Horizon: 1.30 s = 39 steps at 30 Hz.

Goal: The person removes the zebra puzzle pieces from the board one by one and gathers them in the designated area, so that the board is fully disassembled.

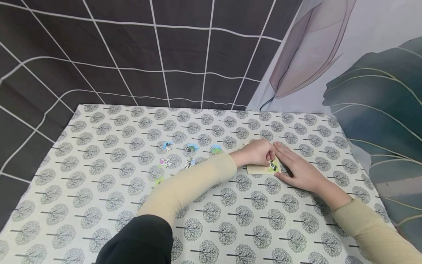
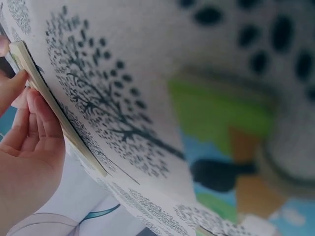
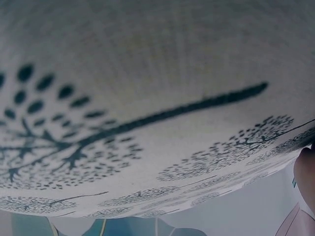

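My left hand [image 1: 258, 152] is over a thin pale puzzle board [image 1: 257, 170], its fingers curled down and its fingertips pinching at a small puzzle piece [image 1: 273, 166] with a black, white and green print. That piece lies near the board's right side. My right hand [image 1: 301, 169] rests along the board's right edge with fingers straight and thumb spread toward the near corner. The left wrist view shows a hand [image 2: 34, 142] with its fingers at the board's edge [image 2: 64, 118]. A blurred puzzle piece [image 2: 216, 187] in green, blue and orange is close to that camera.
Left of the board, loose puzzle pieces lie spread on the tree-print tablecloth [image 1: 99, 205], among them a blue one [image 1: 167, 146], a pink one [image 1: 164, 162] and a green one [image 1: 159, 180]. My left forearm crosses near them. A dark grid curtain [image 1: 132, 44] hangs behind.
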Tool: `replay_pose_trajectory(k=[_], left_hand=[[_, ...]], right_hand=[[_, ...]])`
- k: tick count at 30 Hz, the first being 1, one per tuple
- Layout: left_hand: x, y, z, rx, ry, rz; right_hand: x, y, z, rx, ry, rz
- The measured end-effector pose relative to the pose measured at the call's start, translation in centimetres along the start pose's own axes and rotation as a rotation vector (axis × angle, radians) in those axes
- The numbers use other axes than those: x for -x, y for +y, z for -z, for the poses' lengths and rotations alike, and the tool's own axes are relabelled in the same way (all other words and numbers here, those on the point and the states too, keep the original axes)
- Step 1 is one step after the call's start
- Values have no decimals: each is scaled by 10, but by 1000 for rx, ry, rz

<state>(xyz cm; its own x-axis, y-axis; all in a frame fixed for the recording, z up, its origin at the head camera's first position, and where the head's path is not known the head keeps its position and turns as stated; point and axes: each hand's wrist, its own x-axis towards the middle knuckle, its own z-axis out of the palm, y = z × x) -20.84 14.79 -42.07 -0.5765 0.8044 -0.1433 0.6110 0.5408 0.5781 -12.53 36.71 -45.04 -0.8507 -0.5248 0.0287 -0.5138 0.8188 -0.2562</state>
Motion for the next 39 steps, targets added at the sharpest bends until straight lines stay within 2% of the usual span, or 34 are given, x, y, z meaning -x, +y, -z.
replay_pose_trajectory(k=[6, 12, 15, 19, 24, 27, 31, 39], left_hand=[[1, 1, 0, 33, 4, 9], [0, 3, 1, 129, 54, 14], [0, 5, 1, 161, 86, 36], [0, 9, 2, 186, 108, 96], [2, 13, 12, 193, 127, 121], [10, 13, 24, 219, 113, 130], [26, 10, 43, 278, 60, 169], [65, -12, 65, 333, 47, 194]], right_hand=[[0, -1, 0, -1, -1, -1], [-1, -3, 0, 3, -16, -21], [-1, -3, 1, 3, -18, -24], [-1, -3, 2, -1, -17, -23], [-2, -5, 2, -26, -9, -29], [-3, -6, 1, -29, -9, -30], [-4, -7, 0, -15, -13, -17], [-3, -6, 4, -6, -15, -14]])
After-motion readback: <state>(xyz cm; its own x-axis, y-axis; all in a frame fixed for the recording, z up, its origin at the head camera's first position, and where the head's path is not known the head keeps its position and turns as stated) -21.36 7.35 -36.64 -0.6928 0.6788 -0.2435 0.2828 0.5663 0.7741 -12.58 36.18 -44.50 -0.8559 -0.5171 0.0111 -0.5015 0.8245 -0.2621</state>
